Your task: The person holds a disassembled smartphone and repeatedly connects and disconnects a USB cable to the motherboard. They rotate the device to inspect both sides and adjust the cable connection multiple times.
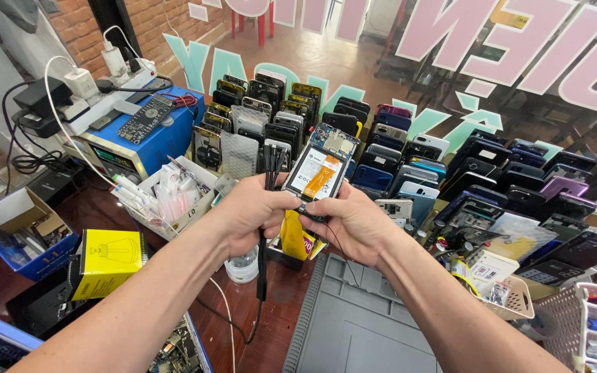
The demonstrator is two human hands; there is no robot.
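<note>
Both hands meet at the middle of the view over a workbench. My left hand (pixel 251 211) grips a bundle of black cables (pixel 271 166) whose plug ends stick up above my fist and whose cord hangs down toward the bench. My right hand (pixel 351 220) holds the lower end of an opened phone (pixel 323 166) with its back cover off, showing a white battery, an orange flex strip and a circuit board at the top. My left thumb also touches the phone's lower left edge.
Rows of upright phones (pixel 409 155) fill racks behind my hands. A blue power supply (pixel 148 138) and a power strip (pixel 105 86) sit at left, a white parts tray (pixel 174 197), a yellow box (pixel 108 259), a grey work mat (pixel 354 331) below, baskets at right.
</note>
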